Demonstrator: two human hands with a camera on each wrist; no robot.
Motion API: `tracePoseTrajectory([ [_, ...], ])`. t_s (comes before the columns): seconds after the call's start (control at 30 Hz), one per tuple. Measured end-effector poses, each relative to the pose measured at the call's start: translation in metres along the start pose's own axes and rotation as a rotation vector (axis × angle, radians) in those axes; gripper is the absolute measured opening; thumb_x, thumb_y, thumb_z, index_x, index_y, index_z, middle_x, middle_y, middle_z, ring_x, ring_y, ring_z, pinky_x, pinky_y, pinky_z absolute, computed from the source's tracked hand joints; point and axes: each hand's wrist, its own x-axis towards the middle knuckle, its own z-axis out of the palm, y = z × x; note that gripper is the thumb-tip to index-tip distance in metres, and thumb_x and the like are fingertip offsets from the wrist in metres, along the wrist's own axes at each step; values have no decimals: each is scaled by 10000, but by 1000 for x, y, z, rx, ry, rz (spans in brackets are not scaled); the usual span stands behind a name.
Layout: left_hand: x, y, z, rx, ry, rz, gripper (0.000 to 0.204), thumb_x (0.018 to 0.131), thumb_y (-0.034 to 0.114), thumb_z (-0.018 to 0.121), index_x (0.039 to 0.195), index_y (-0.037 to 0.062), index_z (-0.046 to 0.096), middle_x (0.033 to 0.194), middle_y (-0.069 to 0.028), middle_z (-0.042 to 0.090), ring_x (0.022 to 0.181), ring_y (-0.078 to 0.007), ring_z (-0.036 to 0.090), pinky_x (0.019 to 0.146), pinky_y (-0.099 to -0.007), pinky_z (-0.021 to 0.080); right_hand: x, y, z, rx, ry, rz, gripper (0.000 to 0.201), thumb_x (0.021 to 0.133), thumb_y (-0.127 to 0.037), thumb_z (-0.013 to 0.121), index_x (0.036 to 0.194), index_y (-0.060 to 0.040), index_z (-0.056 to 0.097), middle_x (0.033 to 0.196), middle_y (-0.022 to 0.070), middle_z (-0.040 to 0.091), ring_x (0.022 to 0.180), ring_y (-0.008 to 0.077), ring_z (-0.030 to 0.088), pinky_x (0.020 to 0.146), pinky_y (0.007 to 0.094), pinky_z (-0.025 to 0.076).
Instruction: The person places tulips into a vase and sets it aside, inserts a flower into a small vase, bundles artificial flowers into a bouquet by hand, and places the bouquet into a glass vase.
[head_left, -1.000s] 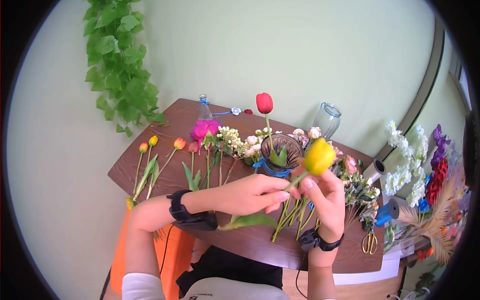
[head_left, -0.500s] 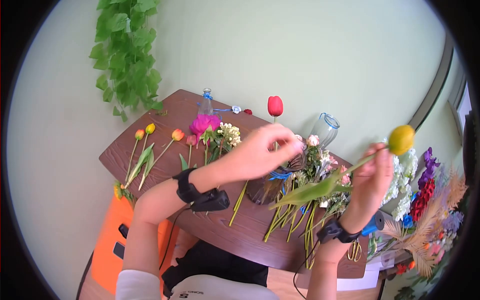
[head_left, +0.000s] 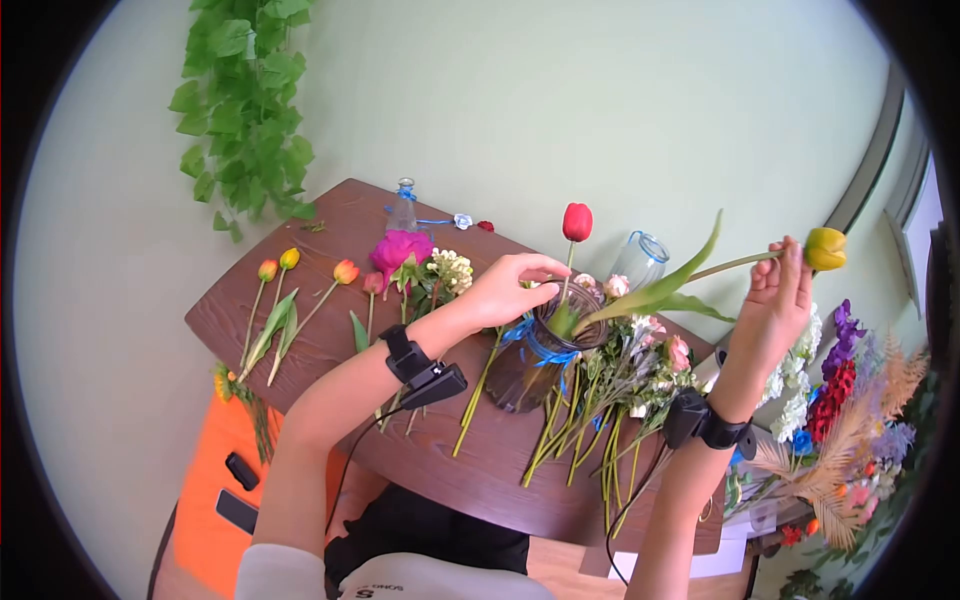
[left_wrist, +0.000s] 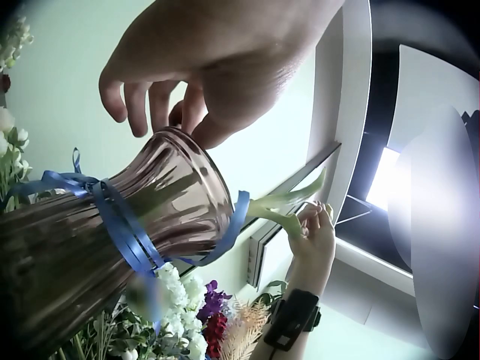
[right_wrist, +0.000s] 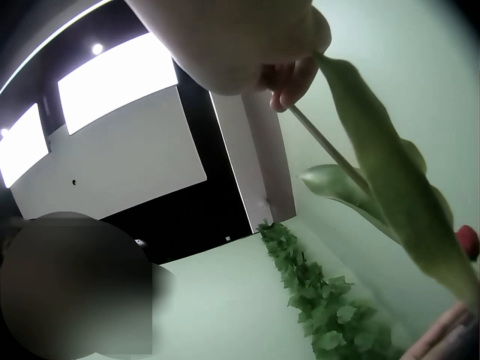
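Note:
A brownish ribbed glass vase (head_left: 530, 375) with a blue ribbon (head_left: 545, 350) stands on the table, tilted in the left wrist view. My left hand (head_left: 515, 290) holds its rim with curled fingertips and thumb (left_wrist: 214, 133). A red tulip (head_left: 577, 222) rises from the vase beside those fingers. Out to the right, my right hand (head_left: 778, 300) pinches a yellow tulip (head_left: 825, 249) by its stem, close under the bloom. That flower lies nearly sideways, its long green leaves (right_wrist: 390, 165) reaching back to the vase mouth. Its lower stem end is hidden at the mouth.
On the brown table (head_left: 330, 390) lie several orange and yellow tulips (head_left: 345, 271), a magenta flower (head_left: 402, 250) and pale pink roses (head_left: 678, 352) with green stems. A clear jar (head_left: 640, 260) and small bottle (head_left: 402, 212) stand at the back. Two phones rest on an orange surface (head_left: 205, 515).
The yellow tulip has moved from in front of the vase out to the right with my right hand, its leaves now at the vase mouth. My left hand has left its stem and come to the rim.

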Motion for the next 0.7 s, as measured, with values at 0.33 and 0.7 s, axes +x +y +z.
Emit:
tracePoseTrajectory([
  [0.33,28,-15,4,-393,-22,-170,295,824,97,551,1071,-59,508,961,-137,598,916,-128,553,759,-234,452,-14,15,12,-105,-83,137,199,855,-146,522,932,37,532,805,70,527,588,80,467,548,192,410],
  [0.7,31,-11,2,-347,105,-97,226,769,69,621,962,-41,577,849,-90,628,811,-112,593,748,-225,463,-1,16,7,-89,-92,88,186,851,-141,522,913,33,542,811,60,523,610,60,453,543,183,395],
])
